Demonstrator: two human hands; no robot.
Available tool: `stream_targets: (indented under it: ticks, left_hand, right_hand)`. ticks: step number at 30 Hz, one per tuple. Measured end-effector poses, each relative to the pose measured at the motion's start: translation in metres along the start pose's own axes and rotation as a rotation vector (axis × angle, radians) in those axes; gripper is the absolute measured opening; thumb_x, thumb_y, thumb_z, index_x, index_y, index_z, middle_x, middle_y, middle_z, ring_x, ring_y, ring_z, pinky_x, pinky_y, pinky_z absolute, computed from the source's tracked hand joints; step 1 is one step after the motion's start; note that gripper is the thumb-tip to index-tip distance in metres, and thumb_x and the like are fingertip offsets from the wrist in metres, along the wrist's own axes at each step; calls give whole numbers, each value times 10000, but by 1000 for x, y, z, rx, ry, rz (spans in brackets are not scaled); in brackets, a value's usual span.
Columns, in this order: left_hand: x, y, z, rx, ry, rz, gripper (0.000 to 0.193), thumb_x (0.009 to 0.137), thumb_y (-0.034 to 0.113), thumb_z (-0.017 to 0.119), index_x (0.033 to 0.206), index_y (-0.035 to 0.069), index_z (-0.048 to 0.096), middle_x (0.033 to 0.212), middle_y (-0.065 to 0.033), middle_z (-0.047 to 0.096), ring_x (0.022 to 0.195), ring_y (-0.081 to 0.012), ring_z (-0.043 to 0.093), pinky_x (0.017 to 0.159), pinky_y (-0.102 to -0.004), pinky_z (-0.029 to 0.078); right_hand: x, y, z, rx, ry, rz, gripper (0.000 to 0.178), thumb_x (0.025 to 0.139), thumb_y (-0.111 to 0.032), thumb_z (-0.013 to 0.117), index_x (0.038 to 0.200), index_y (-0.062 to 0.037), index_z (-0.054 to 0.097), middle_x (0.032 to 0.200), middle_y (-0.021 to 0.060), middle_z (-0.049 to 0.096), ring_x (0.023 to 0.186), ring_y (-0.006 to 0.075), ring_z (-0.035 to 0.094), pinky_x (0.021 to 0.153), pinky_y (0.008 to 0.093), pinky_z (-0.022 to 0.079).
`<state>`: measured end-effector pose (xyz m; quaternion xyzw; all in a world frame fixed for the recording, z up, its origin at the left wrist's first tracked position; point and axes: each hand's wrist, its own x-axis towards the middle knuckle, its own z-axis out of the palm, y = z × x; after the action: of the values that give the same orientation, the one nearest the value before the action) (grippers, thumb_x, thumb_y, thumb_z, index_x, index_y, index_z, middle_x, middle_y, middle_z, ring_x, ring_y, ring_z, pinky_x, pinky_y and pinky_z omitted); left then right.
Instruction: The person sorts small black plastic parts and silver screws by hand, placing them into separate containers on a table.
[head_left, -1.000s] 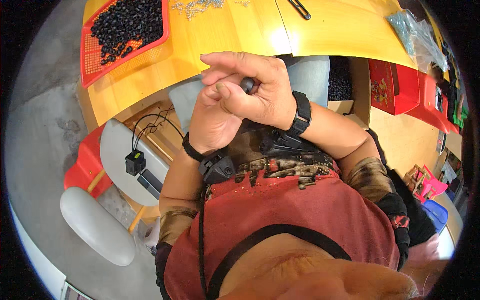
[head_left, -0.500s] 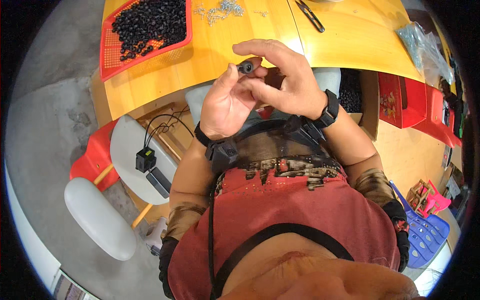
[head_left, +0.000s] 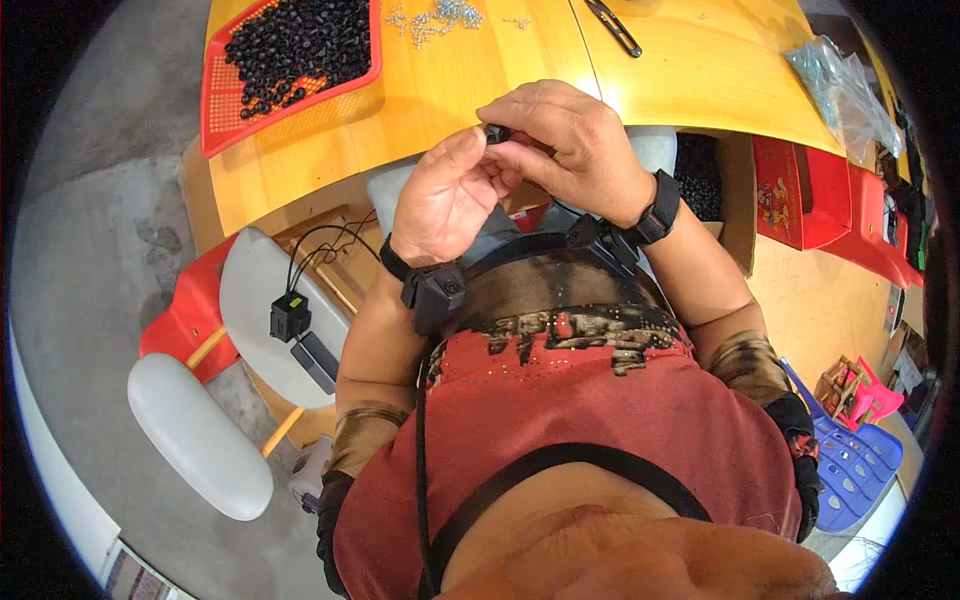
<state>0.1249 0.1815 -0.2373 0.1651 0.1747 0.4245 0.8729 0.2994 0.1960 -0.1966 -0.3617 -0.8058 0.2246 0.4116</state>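
Note:
A small black knob-like part (head_left: 495, 133) sits between my two hands, just in front of the table's near edge. My left hand (head_left: 440, 195) pinches it between thumb and fingers from the left. From the other side, the thumb and index finger of my right hand (head_left: 570, 145) close on it too. Most of the part is covered by my fingertips, so its full shape is hidden. Many similar small black parts (head_left: 300, 45) lie heaped in a red plastic basket (head_left: 377, 45) at the table's far left. Small silvery screw-like pieces (head_left: 440, 20) are scattered beside the basket.
On the yellow wooden table (head_left: 480, 80) lie black thread snips (head_left: 615, 28) and a clear plastic bag (head_left: 845, 95) of small pieces. A box of dark parts (head_left: 698, 180) stands under the table at right. To the left is a grey chair (head_left: 200, 437) with a black device (head_left: 290, 317).
My right hand's thumb and index finger have closed onto the black part, which they stood apart from before. The part has turned and shows less between my fingers.

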Motion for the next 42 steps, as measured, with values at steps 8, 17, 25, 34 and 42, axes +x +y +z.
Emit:
stream_targets:
  ticks: [8, 17, 25, 34, 42]
  left_hand:
    - [-4, 1, 14, 73, 93, 19, 303, 936, 246, 472, 1082, -7, 551, 1035, -112, 603, 960, -190, 553, 859, -323, 425]
    - [-4, -8, -1, -20, 27, -76, 388, 932, 341, 452, 1173, 41, 509, 1161, -84, 559, 1095, -209, 502, 988, -409, 338]
    - [-2, -7, 7, -124, -48, -43, 414, 913, 379, 482, 1157, 47, 521, 1133, -87, 574, 1063, -202, 517, 956, -393, 367]
    - [-1, -9, 17, -35, 122, -25, 383, 909, 364, 504, 1100, 32, 534, 1047, -97, 597, 943, -204, 562, 855, -363, 430]
    - [-6, -9, 22, 144, 97, 56, 290, 922, 274, 507, 1018, 10, 578, 984, -109, 622, 885, -184, 566, 779, -322, 428]
  right_hand:
    - [-1, -3, -1, -40, -28, -7, 283, 712, -131, 673, 960, -7, 616, 856, 133, 626, 814, 303, 599, 728, 365, 489]
    - [-9, 7, 3, -32, -58, -9, 326, 752, -107, 665, 1056, -9, 598, 911, 138, 628, 842, 301, 609, 750, 350, 487]
    - [-10, 9, 4, 19, -7, -21, 322, 751, -115, 671, 1048, -11, 603, 910, 136, 630, 842, 298, 613, 754, 342, 489]
    - [-11, 10, 5, 34, -13, -24, 318, 745, -122, 681, 1034, -9, 614, 913, 136, 632, 852, 293, 616, 757, 344, 492]
    - [-16, 7, 6, 24, 52, -42, 315, 727, -128, 694, 1010, -15, 617, 869, 121, 630, 811, 279, 616, 726, 337, 496]
